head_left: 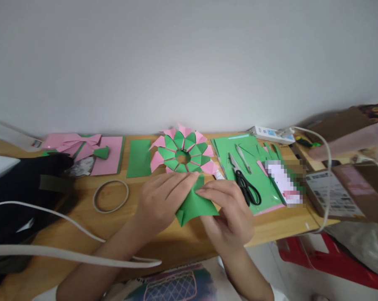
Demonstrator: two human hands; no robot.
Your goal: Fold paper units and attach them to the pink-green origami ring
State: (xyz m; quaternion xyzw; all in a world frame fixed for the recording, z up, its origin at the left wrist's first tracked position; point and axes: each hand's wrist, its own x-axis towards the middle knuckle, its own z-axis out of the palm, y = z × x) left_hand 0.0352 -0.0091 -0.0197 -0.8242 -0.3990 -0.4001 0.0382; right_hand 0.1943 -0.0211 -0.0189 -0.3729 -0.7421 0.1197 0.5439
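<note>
Between my two hands is a partly folded green paper (pixel 197 205), held up over the front of the table. My left hand (pixel 163 198) grips its left and upper side, the fingers bent over the top. On the other side my right hand (pixel 228 207) pinches the paper, with the thumb below and fingertips on its face. Just behind my hands lies a round pink and green folded-paper ring (pixel 196 148) with an open centre. A flat green paper rectangle (pixel 139 158) rests to the ring's left.
Black scissors (pixel 247 186) and a pen-like tool (pixel 243 159) lie on green sheets (pixel 226 146) at right. A tape ring (pixel 110 196), pink sheets (pixel 110 154) and black fabric (pixel 22 192) are at left. A power strip (pixel 270 134) and cardboard box (pixel 345 192) stand far right.
</note>
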